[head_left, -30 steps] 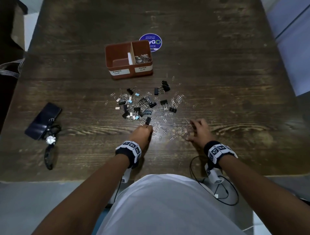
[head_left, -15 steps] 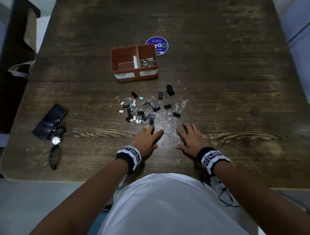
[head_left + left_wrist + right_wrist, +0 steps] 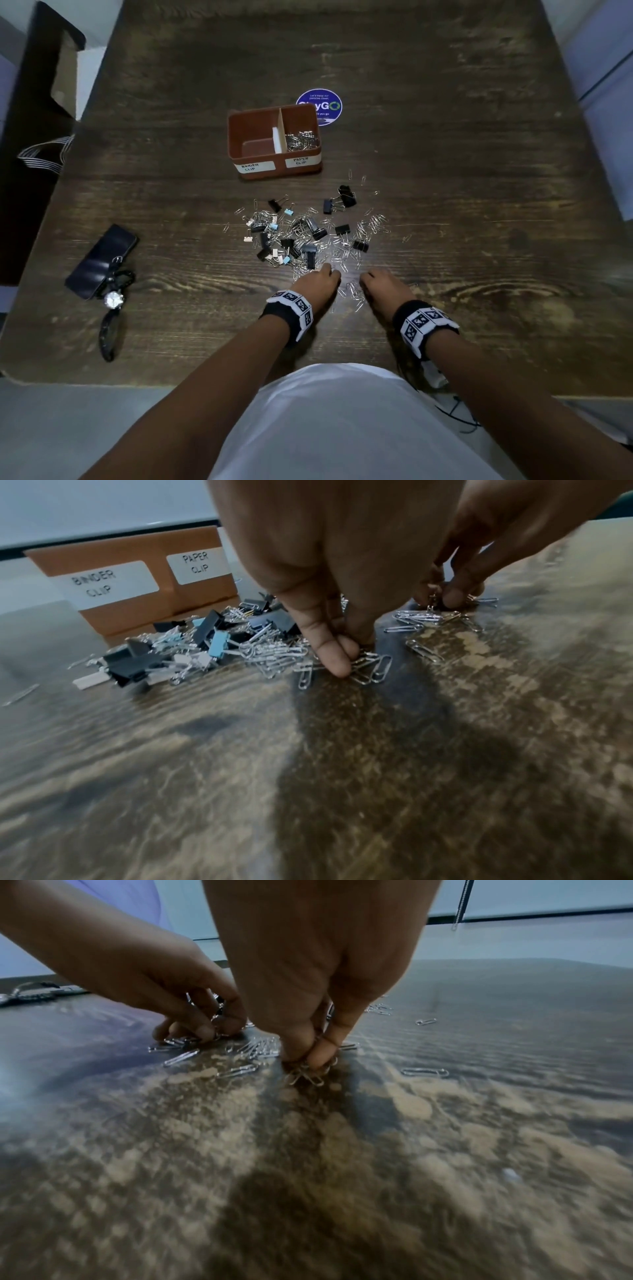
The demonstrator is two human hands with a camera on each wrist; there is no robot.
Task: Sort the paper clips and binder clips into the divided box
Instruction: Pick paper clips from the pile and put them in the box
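A brown divided box (image 3: 239, 156) stands mid-table; its right half, labelled PAPER CLIP, holds silver paper clips (image 3: 301, 139), and its left half, labelled BINDER CLIP, looks bare. A mixed heap of black, blue and white binder clips (image 3: 291, 236) and silver paper clips (image 3: 346, 253) lies in front of it. My left hand (image 3: 320, 279) pinches a bunch of paper clips (image 3: 366, 664) at the heap's near edge. Just to its right, my right hand (image 3: 378, 282) pinches another bunch of paper clips (image 3: 306, 1076) against the table.
A dark phone (image 3: 102, 260) and a wristwatch (image 3: 113, 301) lie at the left. A round blue sticker (image 3: 323, 102) sits behind the box. Loose paper clips (image 3: 407, 237) are scattered right of the heap. The table's near edge (image 3: 171, 385) runs by my body.
Both hands went from flat, spread fingers to pinching clips, and drew closer together at the near edge of the heap. The head camera tilted a little.
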